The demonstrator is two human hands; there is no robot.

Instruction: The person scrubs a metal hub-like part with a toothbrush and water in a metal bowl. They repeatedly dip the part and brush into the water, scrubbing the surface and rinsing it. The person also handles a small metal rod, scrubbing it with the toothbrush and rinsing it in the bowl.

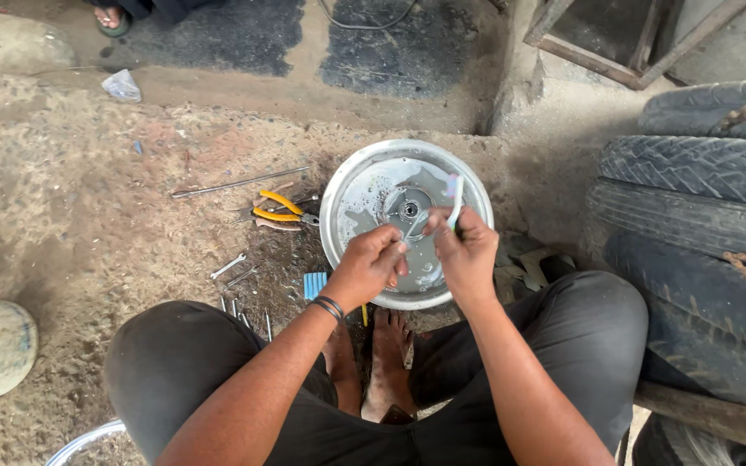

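**Both hands over a metal basin on a dirt floor**

Stacked black tyres [692,216], deeply treaded and with rusty chain draped on them, crowd the right side, close to the person's right knee. The ground is rough, sandy dirt. On it, just beyond the bare feet, sits a round, shiny metal basin [351,185], wet and with a small bearing-like hub at its centre. Left of the basin lie a long thin metal rod [239,182], yellow-handled pliers [282,210] and scattered spanners [228,266]. The left hand [369,266] is closed, fingertips pinching something too small to tell. The right hand [466,255] grips a toothbrush [455,197], its pale handle upright above the basin.
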